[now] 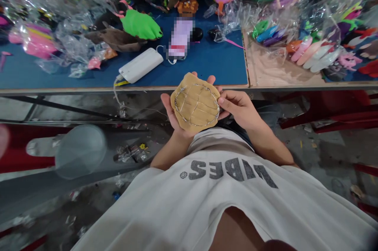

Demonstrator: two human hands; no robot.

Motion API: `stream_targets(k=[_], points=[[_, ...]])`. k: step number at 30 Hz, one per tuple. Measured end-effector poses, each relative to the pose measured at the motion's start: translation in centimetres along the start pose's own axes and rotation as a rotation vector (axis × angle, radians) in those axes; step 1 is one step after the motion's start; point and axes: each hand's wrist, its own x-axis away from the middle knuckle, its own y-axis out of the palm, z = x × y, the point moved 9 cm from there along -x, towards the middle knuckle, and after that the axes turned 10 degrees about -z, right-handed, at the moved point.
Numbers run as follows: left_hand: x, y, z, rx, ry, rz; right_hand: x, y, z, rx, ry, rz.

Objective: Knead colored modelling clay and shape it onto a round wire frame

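Note:
A tan plush shell piece with stitched grid lines and a thin wire or thread looped around its rim rests in my left hand, which cups it from below just in front of the table edge. My right hand pinches the piece's right rim with thumb and fingers. Both hands hold the piece over my lap, above my white shirt.
The blue-topped table carries a white power bank with a cable, a green plush piece, a brown plush piece, several colourful plush toys and clear plastic bags. Red stools stand at right and left on the littered floor.

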Motion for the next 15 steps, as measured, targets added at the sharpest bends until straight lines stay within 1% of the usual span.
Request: stream_targets(k=[2, 4, 7, 9, 12, 15], points=[[0.1, 0.0, 0.0, -0.024, 0.027, -0.021, 0.0, 0.1, 0.4, -0.018, 0.012, 0.001], [0.2, -0.2, -0.1, -0.047, 0.028, -0.012, 0.1, 0.0, 0.4, 0.011, -0.016, 0.014], [0.3, -0.7, -0.5, -0.052, -0.026, 0.048, 0.4, -0.3, -0.1, 0.085, -0.067, 0.057], [0.3, -0.8, -0.5, -0.032, -0.045, 0.075, 0.7, -0.4, -0.2, 0.102, -0.075, 0.098], [0.3, -0.6, -0.3, 0.000, -0.033, 0.066, 1.2, -0.4, -0.2, 0.064, -0.099, 0.150], [0.3, -0.5, -0.3, -0.033, -0.012, 0.040, 1.5, -0.3, 0.1, -0.016, -0.121, 0.177]])
